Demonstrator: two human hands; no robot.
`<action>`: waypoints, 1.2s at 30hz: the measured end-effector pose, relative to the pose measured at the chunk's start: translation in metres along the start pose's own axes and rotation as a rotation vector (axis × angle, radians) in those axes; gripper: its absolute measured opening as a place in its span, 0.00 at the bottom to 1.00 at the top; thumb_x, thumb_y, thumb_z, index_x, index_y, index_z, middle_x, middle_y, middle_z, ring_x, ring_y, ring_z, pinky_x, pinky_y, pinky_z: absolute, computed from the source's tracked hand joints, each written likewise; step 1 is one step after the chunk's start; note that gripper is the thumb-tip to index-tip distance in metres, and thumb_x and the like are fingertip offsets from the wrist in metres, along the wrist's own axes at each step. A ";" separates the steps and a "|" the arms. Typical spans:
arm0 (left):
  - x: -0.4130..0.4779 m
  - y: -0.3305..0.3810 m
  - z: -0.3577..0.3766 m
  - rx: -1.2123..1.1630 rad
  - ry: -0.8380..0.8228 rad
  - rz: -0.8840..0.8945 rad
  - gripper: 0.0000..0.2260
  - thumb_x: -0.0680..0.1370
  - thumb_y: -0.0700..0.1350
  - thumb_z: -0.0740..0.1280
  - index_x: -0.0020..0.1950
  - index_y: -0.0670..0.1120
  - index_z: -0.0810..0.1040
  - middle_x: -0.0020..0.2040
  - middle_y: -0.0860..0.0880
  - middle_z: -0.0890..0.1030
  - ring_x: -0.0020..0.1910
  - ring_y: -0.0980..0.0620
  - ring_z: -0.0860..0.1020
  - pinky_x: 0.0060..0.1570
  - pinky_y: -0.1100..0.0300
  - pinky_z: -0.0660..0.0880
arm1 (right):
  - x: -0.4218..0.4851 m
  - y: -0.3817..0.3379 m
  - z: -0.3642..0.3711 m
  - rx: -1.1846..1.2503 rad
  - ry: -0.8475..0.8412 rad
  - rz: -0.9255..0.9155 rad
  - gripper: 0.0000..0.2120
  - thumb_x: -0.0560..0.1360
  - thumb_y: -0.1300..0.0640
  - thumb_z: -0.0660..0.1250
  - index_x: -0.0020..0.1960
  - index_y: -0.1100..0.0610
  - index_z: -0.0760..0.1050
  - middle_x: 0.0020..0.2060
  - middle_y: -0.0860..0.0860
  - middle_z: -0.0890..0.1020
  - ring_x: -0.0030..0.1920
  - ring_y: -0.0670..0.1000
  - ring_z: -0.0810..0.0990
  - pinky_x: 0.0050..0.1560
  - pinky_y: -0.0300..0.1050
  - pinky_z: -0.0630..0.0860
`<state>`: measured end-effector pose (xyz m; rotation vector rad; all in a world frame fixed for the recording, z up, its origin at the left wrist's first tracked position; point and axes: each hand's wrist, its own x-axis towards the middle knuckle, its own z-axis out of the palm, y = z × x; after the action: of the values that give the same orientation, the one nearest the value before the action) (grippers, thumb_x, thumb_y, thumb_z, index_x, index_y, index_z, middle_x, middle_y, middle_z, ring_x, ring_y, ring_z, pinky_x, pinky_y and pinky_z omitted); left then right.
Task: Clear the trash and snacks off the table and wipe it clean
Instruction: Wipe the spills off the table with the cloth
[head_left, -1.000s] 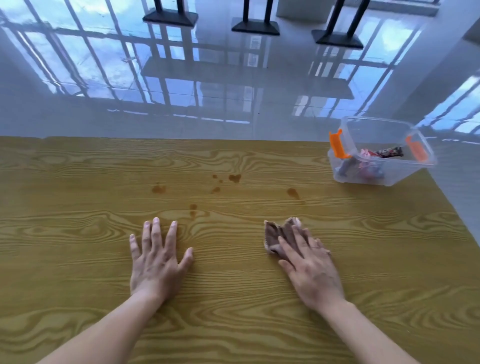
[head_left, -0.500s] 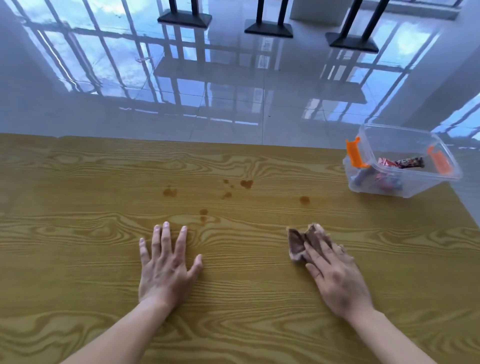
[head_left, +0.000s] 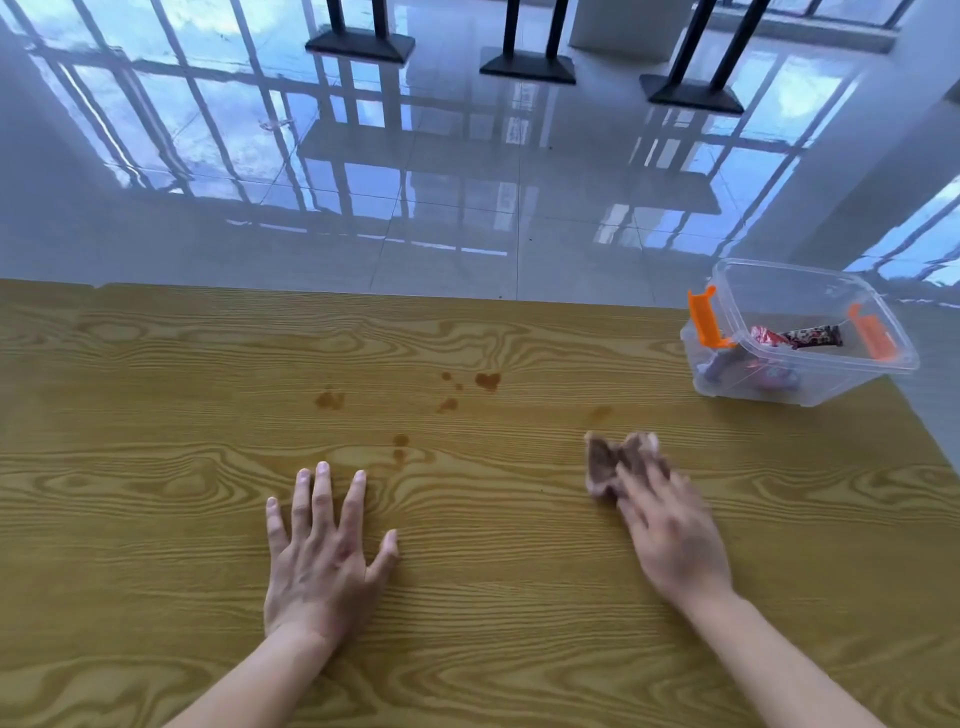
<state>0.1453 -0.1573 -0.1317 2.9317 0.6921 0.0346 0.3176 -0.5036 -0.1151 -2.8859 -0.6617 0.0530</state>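
A wooden table (head_left: 156, 519) carries several brown stains (head_left: 487, 381) near its middle. My right hand (head_left: 670, 535) presses a crumpled brown cloth (head_left: 605, 465) flat on the wood, just below the faint rightmost stain (head_left: 600, 413); the hand is blurred. My left hand (head_left: 322, 556) lies flat, fingers spread, holding nothing, below the lowest stain (head_left: 400, 447). A clear plastic box (head_left: 883, 358) with orange latches stands at the far right edge and holds snack wrappers (head_left: 795, 336).
Beyond the table's far edge is a glossy tiled floor (head_left: 467, 208) with black table bases (head_left: 527, 67) at the top. The table's right edge runs down past the box.
My right hand has slid the cloth to the right and slightly away from me, and the rightmost stain looks fainter. My left hand has stayed flat in place.
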 end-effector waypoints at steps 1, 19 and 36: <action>0.000 0.000 0.000 0.000 0.004 0.002 0.35 0.74 0.67 0.52 0.77 0.51 0.62 0.78 0.40 0.56 0.78 0.42 0.50 0.74 0.37 0.47 | 0.027 0.002 0.001 0.000 0.052 0.110 0.25 0.81 0.45 0.51 0.75 0.52 0.67 0.77 0.52 0.63 0.73 0.58 0.65 0.69 0.61 0.66; 0.001 0.002 -0.003 -0.014 -0.012 -0.005 0.35 0.74 0.67 0.53 0.76 0.51 0.62 0.78 0.40 0.56 0.78 0.42 0.49 0.74 0.37 0.46 | 0.100 -0.067 0.001 -0.008 -0.177 0.246 0.27 0.80 0.35 0.42 0.78 0.36 0.45 0.80 0.49 0.43 0.79 0.58 0.45 0.77 0.57 0.43; -0.001 0.002 -0.003 -0.037 -0.007 -0.015 0.34 0.74 0.67 0.54 0.77 0.52 0.62 0.79 0.41 0.56 0.79 0.44 0.48 0.74 0.37 0.47 | 0.075 -0.104 0.008 0.010 -0.109 -0.105 0.24 0.83 0.40 0.40 0.78 0.41 0.51 0.79 0.45 0.42 0.79 0.54 0.43 0.78 0.56 0.42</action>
<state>0.1449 -0.1591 -0.1288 2.8893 0.7048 0.0352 0.3400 -0.3777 -0.1038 -2.8493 -0.8292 0.2000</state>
